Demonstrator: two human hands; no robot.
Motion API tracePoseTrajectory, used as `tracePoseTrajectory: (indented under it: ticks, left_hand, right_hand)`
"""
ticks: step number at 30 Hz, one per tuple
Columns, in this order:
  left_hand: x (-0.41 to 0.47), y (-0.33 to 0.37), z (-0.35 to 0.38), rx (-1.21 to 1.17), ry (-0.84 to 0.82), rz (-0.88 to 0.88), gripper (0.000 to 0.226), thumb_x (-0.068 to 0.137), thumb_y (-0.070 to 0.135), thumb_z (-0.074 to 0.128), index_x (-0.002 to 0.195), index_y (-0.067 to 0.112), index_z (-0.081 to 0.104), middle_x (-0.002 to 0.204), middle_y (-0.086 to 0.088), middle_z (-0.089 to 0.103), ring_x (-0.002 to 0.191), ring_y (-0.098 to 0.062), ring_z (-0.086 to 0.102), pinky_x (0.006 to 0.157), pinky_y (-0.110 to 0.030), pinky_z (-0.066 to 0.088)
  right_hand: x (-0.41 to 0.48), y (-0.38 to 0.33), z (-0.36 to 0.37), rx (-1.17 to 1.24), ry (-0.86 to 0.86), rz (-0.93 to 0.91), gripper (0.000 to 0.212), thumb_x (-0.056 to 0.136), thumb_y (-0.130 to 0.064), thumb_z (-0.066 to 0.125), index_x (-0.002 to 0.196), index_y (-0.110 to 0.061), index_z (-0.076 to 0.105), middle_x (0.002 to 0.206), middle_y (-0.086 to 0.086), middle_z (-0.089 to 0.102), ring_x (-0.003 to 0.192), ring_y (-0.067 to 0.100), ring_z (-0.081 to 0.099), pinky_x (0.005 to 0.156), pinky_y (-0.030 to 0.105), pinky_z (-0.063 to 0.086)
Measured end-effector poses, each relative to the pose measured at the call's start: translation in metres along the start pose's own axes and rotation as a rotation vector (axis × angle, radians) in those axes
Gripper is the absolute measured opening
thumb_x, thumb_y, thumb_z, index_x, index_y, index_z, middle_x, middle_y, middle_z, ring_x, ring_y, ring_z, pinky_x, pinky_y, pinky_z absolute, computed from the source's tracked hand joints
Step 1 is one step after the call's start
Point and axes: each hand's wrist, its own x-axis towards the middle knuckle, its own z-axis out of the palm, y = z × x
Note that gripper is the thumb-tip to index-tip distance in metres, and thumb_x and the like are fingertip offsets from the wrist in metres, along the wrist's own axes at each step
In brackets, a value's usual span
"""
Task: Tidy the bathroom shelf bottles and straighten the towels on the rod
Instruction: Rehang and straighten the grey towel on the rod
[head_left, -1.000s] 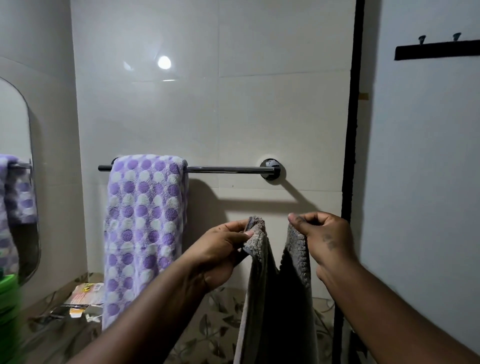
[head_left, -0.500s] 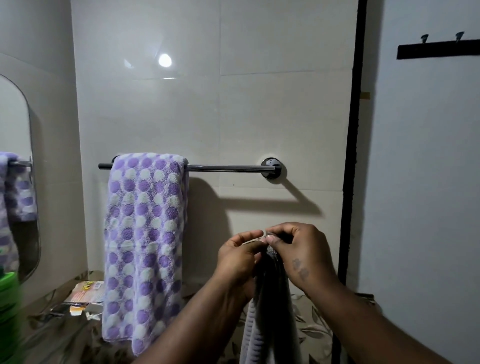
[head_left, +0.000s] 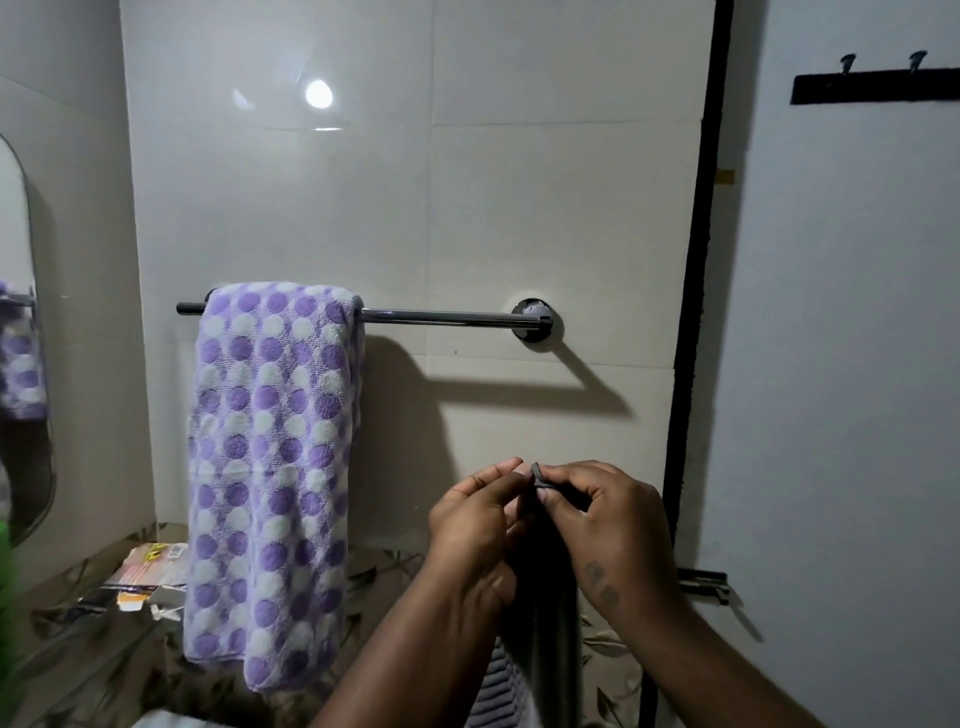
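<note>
A chrome towel rod (head_left: 447, 317) runs across the tiled wall. A purple and white dotted towel (head_left: 270, 467) hangs over its left end. Below the rod's bare right half, a grey towel (head_left: 550, 623) hangs folded lengthwise between my hands. My right hand (head_left: 608, 525) pinches its top corners together. My left hand (head_left: 478, 514) is right beside it with its fingers touching the same top edge; whether it pinches the cloth is unclear. The towel's lower part runs out of view at the bottom.
A mirror (head_left: 26, 364) hangs on the left wall. Crumpled packets (head_left: 145, 577) lie on a ledge beside the dotted towel. A dark door frame (head_left: 696, 312) borders the tiles on the right, with a black hook rail (head_left: 872, 85) beyond.
My hands, apart with the grey towel spread between them a second ago, have come together, folding the towel in half. The dotted towel has not moved.
</note>
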Motion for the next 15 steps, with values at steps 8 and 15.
tracePoseTrajectory:
  ticks: [8, 15]
  left_hand:
    - [0.015, 0.020, -0.019, 0.944, -0.380, 0.570, 0.018, 0.091, 0.031, 0.065, 0.107, 0.025, 0.071, 0.107, -0.007, 0.070, 0.097, -0.017, 0.067, 0.079, -0.028, 0.054]
    - [0.017, 0.034, -0.020, 0.977, -0.494, 0.516, 0.017, 0.088, 0.023, 0.072, 0.099, 0.023, 0.059, 0.089, -0.003, 0.071, 0.074, -0.014, 0.063, 0.062, -0.031, 0.050]
  right_hand:
    - [0.029, 0.008, -0.008, 0.274, -0.233, 0.162, 0.011, 0.089, -0.016, 0.074, 0.089, -0.026, 0.077, 0.088, -0.011, 0.077, 0.089, 0.005, 0.073, 0.087, 0.037, 0.060]
    - [0.042, -0.007, -0.009, 0.606, -0.439, 0.440, 0.025, 0.099, -0.012, 0.053, 0.081, -0.017, 0.070, 0.079, 0.010, 0.067, 0.076, 0.027, 0.059, 0.067, 0.033, 0.046]
